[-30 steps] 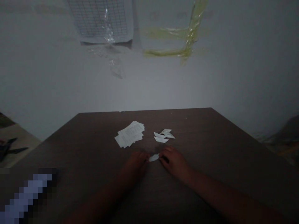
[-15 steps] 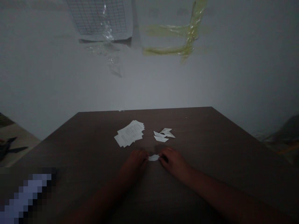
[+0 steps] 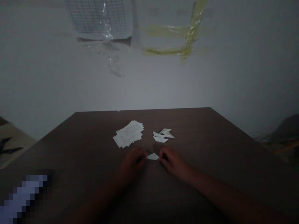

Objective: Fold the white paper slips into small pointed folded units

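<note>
Paper scrap (image 3: 153, 156) between both hands (image 3: 133, 165) (image 3: 174, 163), printed sheets (image 3: 128, 134) beyond.

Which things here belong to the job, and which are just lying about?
Job: left hand, right hand, white paper piece between them, nearby paper pieces, printed paper stack.
Lying about: grid sheet taped to the wall, yellowish tape, dark scissors-like tool beyond the table.

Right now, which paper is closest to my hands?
The small white paper piece between your left hand and right hand; the stack and other scraps lie farther away.
</note>
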A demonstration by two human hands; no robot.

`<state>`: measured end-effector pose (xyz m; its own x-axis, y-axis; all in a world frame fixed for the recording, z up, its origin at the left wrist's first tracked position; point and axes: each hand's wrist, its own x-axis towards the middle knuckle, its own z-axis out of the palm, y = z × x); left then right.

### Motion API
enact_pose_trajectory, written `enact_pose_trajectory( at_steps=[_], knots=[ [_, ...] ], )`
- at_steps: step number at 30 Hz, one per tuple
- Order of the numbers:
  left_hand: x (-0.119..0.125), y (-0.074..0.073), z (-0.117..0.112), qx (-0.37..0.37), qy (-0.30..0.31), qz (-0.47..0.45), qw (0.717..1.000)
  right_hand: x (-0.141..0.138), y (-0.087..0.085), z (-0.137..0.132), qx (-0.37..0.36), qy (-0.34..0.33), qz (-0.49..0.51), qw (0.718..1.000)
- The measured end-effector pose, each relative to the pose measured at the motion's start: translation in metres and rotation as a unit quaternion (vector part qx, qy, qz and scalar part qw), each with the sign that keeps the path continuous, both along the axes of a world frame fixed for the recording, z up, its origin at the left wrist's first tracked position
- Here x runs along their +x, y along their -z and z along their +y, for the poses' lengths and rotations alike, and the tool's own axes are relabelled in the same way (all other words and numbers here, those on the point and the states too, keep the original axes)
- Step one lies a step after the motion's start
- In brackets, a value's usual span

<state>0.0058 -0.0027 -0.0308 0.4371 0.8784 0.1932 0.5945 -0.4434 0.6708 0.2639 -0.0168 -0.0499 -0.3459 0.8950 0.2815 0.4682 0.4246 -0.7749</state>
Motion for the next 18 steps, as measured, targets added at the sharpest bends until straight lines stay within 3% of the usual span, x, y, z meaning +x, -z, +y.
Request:
enact_pose_trajectory(
  at_steps=[7, 12, 18],
  knots=[
    [-0.001, -0.001, 0.003, -0.051, -0.016, -0.124, 0.991, 0.0, 0.0, 0.001, -0.058, 0.06, 0.101, 0.991],
    [0.001, -0.006, 0.003, -0.085, -0.05, -0.163, 0.982, -0.003, 0.001, 0.0, -0.093, 0.093, 0.161, 0.978],
    [0.004, -0.014, 0.003, -0.176, -0.116, -0.164, 0.964, -0.008, 0.007, 0.001, -0.109, 0.099, 0.223, 0.964]
  ],
)
